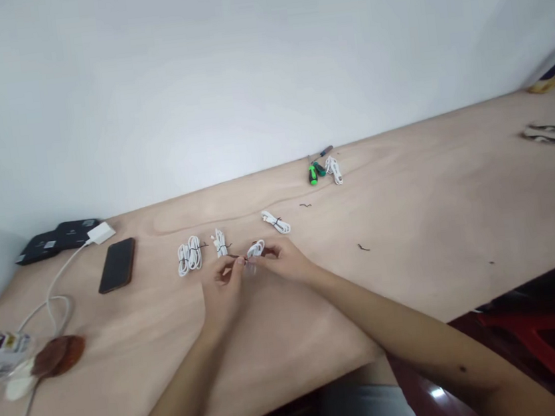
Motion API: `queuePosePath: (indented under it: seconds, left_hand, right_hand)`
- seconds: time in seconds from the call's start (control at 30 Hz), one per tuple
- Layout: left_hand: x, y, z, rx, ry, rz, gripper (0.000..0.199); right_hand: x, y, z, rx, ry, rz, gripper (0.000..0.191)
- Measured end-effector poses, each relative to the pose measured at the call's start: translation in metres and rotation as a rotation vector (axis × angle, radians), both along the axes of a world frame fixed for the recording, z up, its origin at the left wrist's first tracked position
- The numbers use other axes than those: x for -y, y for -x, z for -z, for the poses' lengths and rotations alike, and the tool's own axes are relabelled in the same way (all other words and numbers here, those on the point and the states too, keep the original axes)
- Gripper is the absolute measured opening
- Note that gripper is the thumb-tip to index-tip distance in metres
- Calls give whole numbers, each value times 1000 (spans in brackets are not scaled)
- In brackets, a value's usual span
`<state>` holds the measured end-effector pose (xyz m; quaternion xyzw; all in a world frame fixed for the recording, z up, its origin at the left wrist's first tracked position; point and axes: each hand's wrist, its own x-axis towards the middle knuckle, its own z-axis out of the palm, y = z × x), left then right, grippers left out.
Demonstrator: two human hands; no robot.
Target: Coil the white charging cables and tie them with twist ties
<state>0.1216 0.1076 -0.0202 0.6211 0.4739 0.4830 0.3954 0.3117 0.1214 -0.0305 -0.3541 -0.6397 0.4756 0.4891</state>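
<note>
A small coiled white cable [257,248] is between my hands, above the wooden table. My right hand [286,260] is closed around it, thumb and fingers pressed on the bundle. My left hand [222,286] pinches a thin black twist tie [233,256] at the bundle's left side. How far the tie goes round the cable is hidden by the fingers. Just beyond my left hand lies a tied white cable bundle [220,242]. Farther left, two more tied bundles [189,255] lie side by side. Another tied white cable [276,222] rests behind my right hand.
Screwdrivers [313,174] and a white cable [334,171] lie near the wall. Loose twist ties [363,247] dot the table [409,220]. At left are a phone [117,265], black boxes [55,240], a white charger [101,233] and its cord. Metal tools [549,131] lie far right.
</note>
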Motion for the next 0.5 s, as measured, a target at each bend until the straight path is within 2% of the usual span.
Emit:
queuePosePath:
  seconds: [0.13,0.27,0.4,0.5]
  left_hand:
    - [2,3,-3,-89,-206,44,15]
    - [1,7,0,-165,-401,90,10]
    - [-2,9,2,-204,-463,128,12]
    - [-3,7,3,-200,-437,111,13]
  right_hand:
    - [3,0,-4,-292,397,-181,38]
    - [6,-6,-7,-460,639,-280,34]
    - [8,-7,-8,-538,764,-301,28]
    - [9,-3,-8,-536,726,-295,31]
